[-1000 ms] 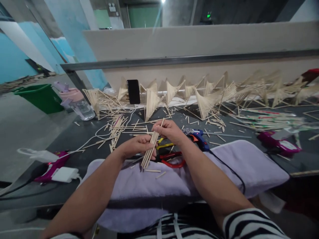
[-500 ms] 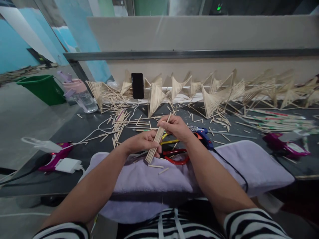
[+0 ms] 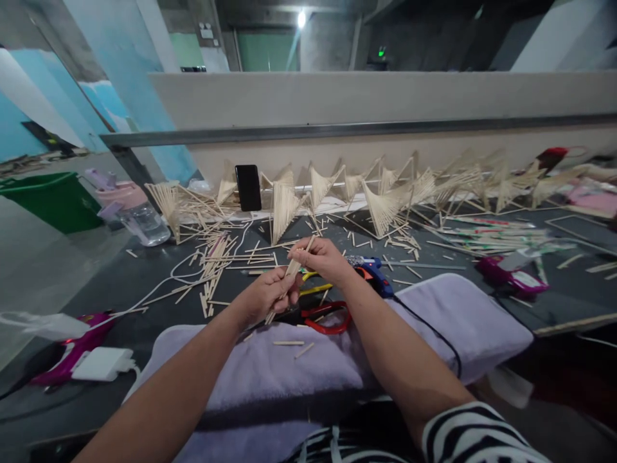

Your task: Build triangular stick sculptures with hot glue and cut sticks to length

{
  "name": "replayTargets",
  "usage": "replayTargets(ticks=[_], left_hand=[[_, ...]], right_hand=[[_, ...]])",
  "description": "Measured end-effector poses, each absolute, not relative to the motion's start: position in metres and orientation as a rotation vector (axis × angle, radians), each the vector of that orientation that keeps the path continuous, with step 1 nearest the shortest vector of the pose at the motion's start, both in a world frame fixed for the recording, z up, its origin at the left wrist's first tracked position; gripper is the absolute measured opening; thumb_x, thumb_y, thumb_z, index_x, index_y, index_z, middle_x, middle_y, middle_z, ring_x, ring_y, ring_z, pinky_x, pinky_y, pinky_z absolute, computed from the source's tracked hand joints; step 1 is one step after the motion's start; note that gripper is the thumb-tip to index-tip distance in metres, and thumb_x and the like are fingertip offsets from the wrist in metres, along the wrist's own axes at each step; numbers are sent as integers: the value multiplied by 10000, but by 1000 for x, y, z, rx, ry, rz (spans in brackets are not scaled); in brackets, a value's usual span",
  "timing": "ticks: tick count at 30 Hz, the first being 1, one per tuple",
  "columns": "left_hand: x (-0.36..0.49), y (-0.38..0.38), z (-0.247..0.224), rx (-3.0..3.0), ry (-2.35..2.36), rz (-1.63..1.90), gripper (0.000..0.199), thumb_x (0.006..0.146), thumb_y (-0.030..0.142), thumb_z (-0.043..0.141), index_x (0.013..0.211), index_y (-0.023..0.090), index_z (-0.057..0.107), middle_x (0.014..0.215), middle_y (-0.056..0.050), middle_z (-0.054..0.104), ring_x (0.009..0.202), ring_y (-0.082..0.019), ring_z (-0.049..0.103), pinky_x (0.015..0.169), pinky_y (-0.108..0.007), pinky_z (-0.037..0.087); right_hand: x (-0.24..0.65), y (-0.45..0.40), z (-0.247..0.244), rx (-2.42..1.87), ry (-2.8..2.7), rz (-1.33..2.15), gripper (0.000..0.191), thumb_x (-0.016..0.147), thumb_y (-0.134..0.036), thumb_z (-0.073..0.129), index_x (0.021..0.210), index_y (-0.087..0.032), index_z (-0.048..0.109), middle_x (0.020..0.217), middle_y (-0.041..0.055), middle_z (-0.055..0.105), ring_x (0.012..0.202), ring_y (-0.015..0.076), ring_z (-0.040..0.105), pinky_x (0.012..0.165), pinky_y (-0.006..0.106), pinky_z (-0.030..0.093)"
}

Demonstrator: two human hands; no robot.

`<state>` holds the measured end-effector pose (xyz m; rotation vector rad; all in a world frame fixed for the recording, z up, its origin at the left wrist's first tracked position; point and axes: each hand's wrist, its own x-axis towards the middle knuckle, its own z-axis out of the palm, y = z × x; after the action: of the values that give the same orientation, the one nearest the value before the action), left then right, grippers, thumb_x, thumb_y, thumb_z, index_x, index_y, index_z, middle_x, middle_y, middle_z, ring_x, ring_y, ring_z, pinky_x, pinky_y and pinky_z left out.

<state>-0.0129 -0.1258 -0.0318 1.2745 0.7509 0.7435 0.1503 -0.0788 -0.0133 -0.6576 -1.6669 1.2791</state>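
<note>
A small bundle of thin wooden sticks [image 3: 292,267] is held slanting over the near part of the table. My left hand [image 3: 272,292] is closed round its lower part. The fingers of my right hand [image 3: 315,257] pinch its upper end. Just below lie red-handled scissors [image 3: 328,318] and, behind my right wrist, a blue glue gun [image 3: 378,276]. Two short loose sticks [image 3: 288,343] rest on the lilac cloth [image 3: 434,315] in front of me.
Fan-shaped stick structures [image 3: 284,202] line the back with a black phone [image 3: 248,188]. Loose sticks [image 3: 214,270] are scattered at left. A water bottle [image 3: 144,218], cables and purple power strips [image 3: 72,360] stand at the sides.
The view has tilted up and turned slightly right. The bundle now looks narrower and is more covered by my fingers, with both hands still on it.
</note>
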Motion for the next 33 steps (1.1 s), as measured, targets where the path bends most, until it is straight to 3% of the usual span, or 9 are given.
replayTargets(ticks=[6, 9, 12, 15, 18, 21, 27, 33], left_hand=[[-16, -124, -34, 1258, 844, 726, 265, 778, 429, 491, 744, 167, 481, 473, 39, 496, 295, -45, 357, 301, -150, 233], [-18, -123, -31, 1241, 857, 715, 265, 771, 423, 499, 721, 163, 486, 443, 56, 445, 277, -30, 299, 288, -143, 185], [-26, -121, -25, 1246, 882, 747, 260, 777, 411, 501, 723, 157, 496, 438, 66, 408, 285, -14, 235, 294, -131, 143], [-39, -115, -19, 1252, 910, 800, 257, 783, 406, 499, 728, 156, 495, 450, 69, 395, 299, -9, 211, 303, -123, 131], [-53, -110, -16, 1255, 933, 825, 252, 779, 404, 505, 730, 157, 488, 454, 72, 395, 296, -9, 196, 297, -127, 121], [-60, -106, -16, 1282, 927, 831, 245, 775, 399, 511, 738, 158, 488, 456, 75, 394, 292, -11, 193, 293, -132, 126], [-63, -103, -21, 1286, 926, 853, 260, 763, 421, 514, 746, 162, 496, 462, 78, 392, 290, -11, 206, 295, -135, 138], [-70, -100, -18, 1275, 936, 890, 264, 756, 426, 518, 752, 164, 488, 446, 86, 393, 281, -12, 198, 288, -133, 141]], right_hand=[[148, -79, -19, -663, -1700, 1221, 272, 731, -392, 589, 795, -129, 617, 548, -39, 463, 466, 48, 347, 438, 180, 263], [146, -80, -21, -643, -1675, 1287, 297, 729, -413, 587, 827, -135, 618, 530, -47, 438, 439, 44, 316, 419, 180, 247], [146, -78, -17, -548, -1589, 1349, 369, 766, -423, 529, 1017, -157, 573, 566, -43, 440, 439, 52, 334, 434, 184, 300], [149, -74, -13, -618, -1451, 1192, 421, 810, -398, 441, 1184, -204, 441, 753, -6, 509, 514, 67, 415, 505, 206, 383], [156, -73, -20, -997, -1673, 913, 310, 793, -294, 441, 1074, -181, 505, 773, 4, 532, 572, 90, 454, 565, 226, 405], [162, -85, -39, -1234, -2213, 577, 227, 717, -153, 473, 913, -161, 588, 812, 41, 581, 748, 145, 513, 713, 267, 405], [169, -122, -51, -1110, -2651, 383, 454, 665, -69, 460, 1108, -142, 526, 1089, 105, 526, 1036, 183, 453, 916, 288, 335], [168, -126, -30, -958, -2890, 462, 726, 604, -222, 604, 1290, -218, 367, 1165, 99, 433, 1074, 227, 425, 881, 317, 371]])
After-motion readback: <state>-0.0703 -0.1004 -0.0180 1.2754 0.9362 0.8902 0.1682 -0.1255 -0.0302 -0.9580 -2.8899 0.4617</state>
